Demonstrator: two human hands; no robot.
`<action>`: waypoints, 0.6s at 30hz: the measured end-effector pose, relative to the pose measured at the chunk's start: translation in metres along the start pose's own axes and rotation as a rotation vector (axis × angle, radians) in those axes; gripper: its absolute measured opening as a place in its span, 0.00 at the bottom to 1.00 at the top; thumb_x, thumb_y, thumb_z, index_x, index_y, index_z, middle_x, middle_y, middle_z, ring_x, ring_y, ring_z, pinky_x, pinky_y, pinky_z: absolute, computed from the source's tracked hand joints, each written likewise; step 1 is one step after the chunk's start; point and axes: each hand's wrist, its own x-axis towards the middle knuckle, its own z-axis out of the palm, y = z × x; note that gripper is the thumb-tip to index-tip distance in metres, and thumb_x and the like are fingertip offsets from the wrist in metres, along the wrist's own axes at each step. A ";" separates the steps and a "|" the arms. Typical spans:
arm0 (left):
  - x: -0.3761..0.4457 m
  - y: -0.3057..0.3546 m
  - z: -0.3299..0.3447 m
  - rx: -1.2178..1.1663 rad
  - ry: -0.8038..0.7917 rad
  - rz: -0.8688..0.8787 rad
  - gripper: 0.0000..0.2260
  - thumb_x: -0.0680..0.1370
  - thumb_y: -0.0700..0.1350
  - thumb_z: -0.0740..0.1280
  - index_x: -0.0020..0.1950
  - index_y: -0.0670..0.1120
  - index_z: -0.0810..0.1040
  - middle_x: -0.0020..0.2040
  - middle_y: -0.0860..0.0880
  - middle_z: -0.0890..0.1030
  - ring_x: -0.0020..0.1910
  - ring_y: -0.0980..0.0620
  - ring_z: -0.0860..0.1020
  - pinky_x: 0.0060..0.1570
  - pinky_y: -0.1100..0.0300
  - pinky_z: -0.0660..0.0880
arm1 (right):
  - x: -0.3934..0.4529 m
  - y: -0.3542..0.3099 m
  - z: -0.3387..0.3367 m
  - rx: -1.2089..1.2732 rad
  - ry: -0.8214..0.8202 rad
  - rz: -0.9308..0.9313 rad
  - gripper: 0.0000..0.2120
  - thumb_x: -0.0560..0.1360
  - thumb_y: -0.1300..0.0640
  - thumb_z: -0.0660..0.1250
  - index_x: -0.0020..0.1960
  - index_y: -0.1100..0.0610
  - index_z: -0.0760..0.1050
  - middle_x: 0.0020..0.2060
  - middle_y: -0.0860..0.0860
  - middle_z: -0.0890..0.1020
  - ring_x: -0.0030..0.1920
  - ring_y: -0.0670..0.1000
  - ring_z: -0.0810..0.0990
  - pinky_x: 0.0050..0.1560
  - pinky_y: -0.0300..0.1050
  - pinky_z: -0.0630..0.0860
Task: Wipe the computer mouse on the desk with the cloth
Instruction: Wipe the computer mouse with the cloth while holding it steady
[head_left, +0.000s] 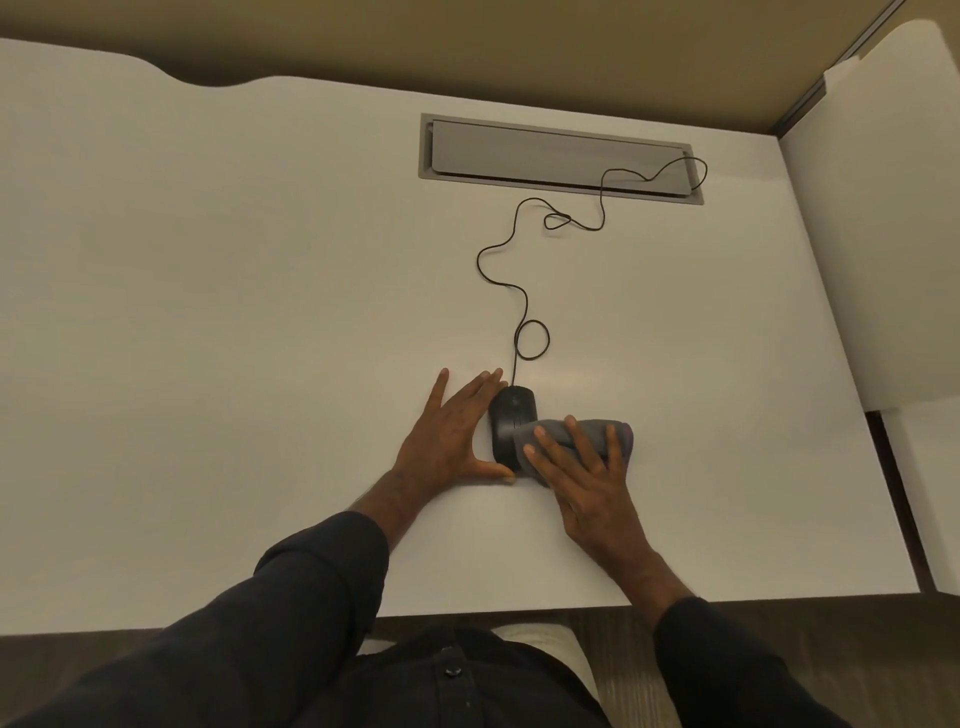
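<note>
A black mouse (511, 423) sits on the white counter (234, 312), near its front edge and a little right of the middle, with its nose pointing away from the person. The left hand (447, 441) lies flat beside it, fingers spread and stretched forward, the thumb touching the rear left of the mouse and the fingertips against its front left side; this grip is wide open and clasps nothing. The right hand (587, 478) presses a folded grey cloth (592, 436) down over the right side and rear of the mouse, fingers splayed on top of the fabric rather than curled around it. A thin black cable (524, 301) winds in loops from the front of the mouse to a grey hatch (556, 156) set into the far part of the counter. Dark sleeves (311, 582) cover both forearms.
</note>
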 end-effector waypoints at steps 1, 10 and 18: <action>0.000 0.000 -0.001 -0.002 -0.010 -0.004 0.56 0.65 0.75 0.68 0.82 0.43 0.55 0.82 0.46 0.59 0.81 0.50 0.57 0.79 0.37 0.48 | 0.004 -0.001 -0.001 0.016 0.013 0.040 0.31 0.79 0.62 0.58 0.79 0.51 0.55 0.79 0.50 0.59 0.79 0.58 0.55 0.72 0.73 0.53; 0.001 -0.002 0.003 0.001 -0.014 -0.009 0.58 0.64 0.77 0.66 0.82 0.42 0.55 0.82 0.47 0.59 0.81 0.52 0.57 0.80 0.39 0.46 | 0.024 -0.015 0.000 0.180 0.085 0.047 0.33 0.74 0.75 0.61 0.77 0.58 0.61 0.77 0.54 0.63 0.78 0.56 0.58 0.78 0.57 0.54; 0.000 -0.001 0.002 -0.036 0.027 0.004 0.52 0.68 0.74 0.67 0.82 0.44 0.57 0.82 0.47 0.59 0.81 0.52 0.58 0.80 0.39 0.47 | -0.002 -0.016 -0.008 0.137 0.010 -0.137 0.33 0.75 0.73 0.62 0.77 0.56 0.61 0.77 0.54 0.63 0.78 0.55 0.58 0.78 0.54 0.54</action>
